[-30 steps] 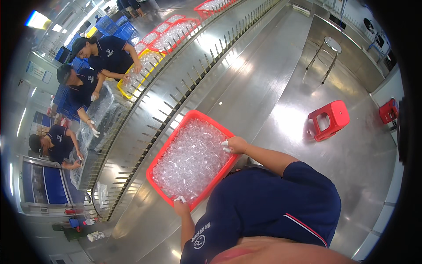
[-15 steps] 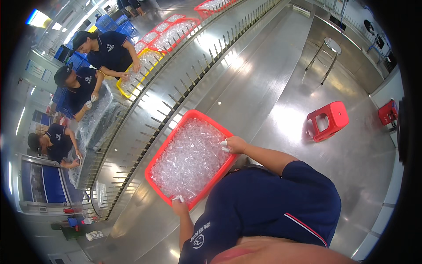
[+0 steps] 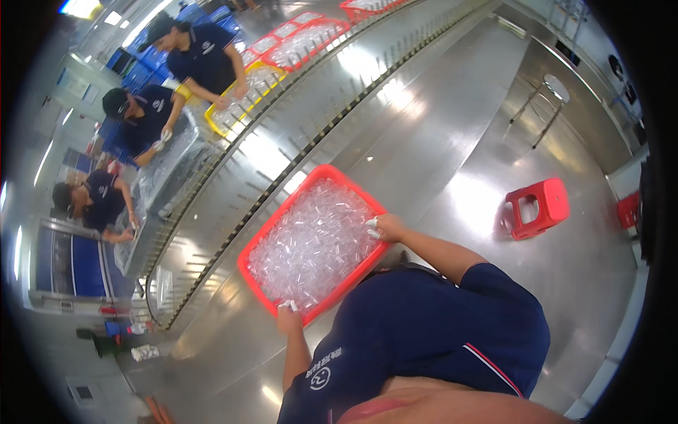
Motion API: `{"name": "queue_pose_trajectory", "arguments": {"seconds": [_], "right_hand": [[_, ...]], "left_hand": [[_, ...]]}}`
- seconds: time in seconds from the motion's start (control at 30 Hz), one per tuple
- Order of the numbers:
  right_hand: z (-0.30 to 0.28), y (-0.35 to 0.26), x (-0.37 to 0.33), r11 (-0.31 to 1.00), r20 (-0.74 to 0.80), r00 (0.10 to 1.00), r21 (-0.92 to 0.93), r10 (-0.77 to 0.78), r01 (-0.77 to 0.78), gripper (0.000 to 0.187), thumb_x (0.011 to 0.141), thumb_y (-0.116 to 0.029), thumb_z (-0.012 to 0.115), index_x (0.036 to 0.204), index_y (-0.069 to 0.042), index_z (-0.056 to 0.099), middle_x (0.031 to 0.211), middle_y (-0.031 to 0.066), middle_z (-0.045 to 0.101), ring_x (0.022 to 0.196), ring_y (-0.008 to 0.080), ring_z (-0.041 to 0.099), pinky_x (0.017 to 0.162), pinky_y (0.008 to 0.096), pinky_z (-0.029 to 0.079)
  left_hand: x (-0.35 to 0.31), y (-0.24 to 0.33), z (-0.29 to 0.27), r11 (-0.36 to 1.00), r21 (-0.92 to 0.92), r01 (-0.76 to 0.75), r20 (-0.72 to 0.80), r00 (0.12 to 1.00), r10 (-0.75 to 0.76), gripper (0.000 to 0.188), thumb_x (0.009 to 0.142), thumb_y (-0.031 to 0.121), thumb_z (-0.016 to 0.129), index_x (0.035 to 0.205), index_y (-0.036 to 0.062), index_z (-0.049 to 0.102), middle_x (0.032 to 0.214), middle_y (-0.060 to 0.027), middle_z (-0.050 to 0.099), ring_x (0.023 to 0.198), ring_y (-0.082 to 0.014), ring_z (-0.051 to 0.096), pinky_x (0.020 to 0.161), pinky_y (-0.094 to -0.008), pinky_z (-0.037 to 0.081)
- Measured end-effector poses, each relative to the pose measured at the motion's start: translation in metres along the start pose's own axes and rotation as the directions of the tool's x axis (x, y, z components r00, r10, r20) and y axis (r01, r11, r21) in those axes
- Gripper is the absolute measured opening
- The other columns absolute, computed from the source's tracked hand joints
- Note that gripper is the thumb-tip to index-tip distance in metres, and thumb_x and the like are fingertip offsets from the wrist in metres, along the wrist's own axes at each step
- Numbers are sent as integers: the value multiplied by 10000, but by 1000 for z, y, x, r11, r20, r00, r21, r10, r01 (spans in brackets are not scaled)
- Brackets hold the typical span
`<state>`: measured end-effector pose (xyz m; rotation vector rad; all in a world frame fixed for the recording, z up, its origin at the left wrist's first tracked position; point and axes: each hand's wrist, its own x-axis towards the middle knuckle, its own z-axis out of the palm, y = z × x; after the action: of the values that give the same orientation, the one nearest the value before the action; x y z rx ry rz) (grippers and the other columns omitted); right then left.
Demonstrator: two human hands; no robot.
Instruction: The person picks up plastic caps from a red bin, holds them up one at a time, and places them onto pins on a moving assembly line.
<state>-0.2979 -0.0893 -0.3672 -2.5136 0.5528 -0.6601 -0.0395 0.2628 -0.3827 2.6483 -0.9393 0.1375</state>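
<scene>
A red plastic basket (image 3: pixel 256 288), heaped with short clear plastic tubes (image 3: pixel 311 244), is held in front of my body. My left hand (image 3: pixel 289 319) is closed on its near-left rim, with white finger covers on the fingertips. At the right end of the basket, my right hand (image 3: pixel 385 228) grips the rim, its fingers also in white covers and bent over the edge. The fingers beneath the rim are hidden on both hands.
A conveyor edged with upright pins (image 3: pixel 311 145) runs diagonally beyond the basket. Across it, several people work beside a yellow basket (image 3: pixel 233 106) and a bin lined with clear plastic (image 3: pixel 166 169). To the right stand a red stool (image 3: pixel 540 205) and a metal stool (image 3: pixel 556 88).
The surroundings have shifted slightly right in the picture as my view turned. Both hands keep their hold on the basket, which has moved little relative to my body.
</scene>
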Motion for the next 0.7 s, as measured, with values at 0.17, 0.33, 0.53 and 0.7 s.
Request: {"name": "queue_pose_trajectory", "arguments": {"seconds": [0.17, 0.33, 0.53, 0.7], "right_hand": [[19, -13, 4, 1000, 43, 999, -28, 0, 1, 212, 763, -261, 573, 903, -103, 592, 674, 107, 547, 651, 282, 551, 602, 392, 443], [53, -46, 1, 996, 77, 997, -85, 11, -4, 209, 772, -264, 561, 905, -104, 586, 661, 100, 539, 638, 280, 545, 593, 390, 441], [81, -77, 2, 998, 34, 999, -66, -4, 6, 202, 774, -264, 558, 889, -99, 576, 651, 107, 531, 633, 284, 543, 585, 390, 441], [100, -94, -2, 997, 29, 1000, -71, -3, 5, 201, 771, -262, 564, 887, -98, 576, 653, 108, 533, 635, 284, 544, 590, 393, 440]], "left_hand": [[5, -26, 11, 1000, 3, -5, -4, 1000, 5, 215, 803, 265, 549, 897, 88, 625, 882, -107, 581, 795, -284, 578, 685, -375, 461], [0, -71, 11, 1000, -27, 13, 1, 1000, -13, 216, 802, 267, 543, 907, 96, 623, 895, -92, 583, 802, -280, 578, 684, -380, 465], [-6, -112, 6, 998, -41, 36, 15, 999, -35, 208, 799, 261, 543, 903, 98, 620, 892, -95, 584, 799, -283, 579, 682, -380, 467], [-10, -136, 2, 999, -42, 10, -4, 1000, -10, 207, 802, 263, 542, 900, 97, 619, 888, -98, 584, 798, -287, 578, 683, -382, 466]]}}
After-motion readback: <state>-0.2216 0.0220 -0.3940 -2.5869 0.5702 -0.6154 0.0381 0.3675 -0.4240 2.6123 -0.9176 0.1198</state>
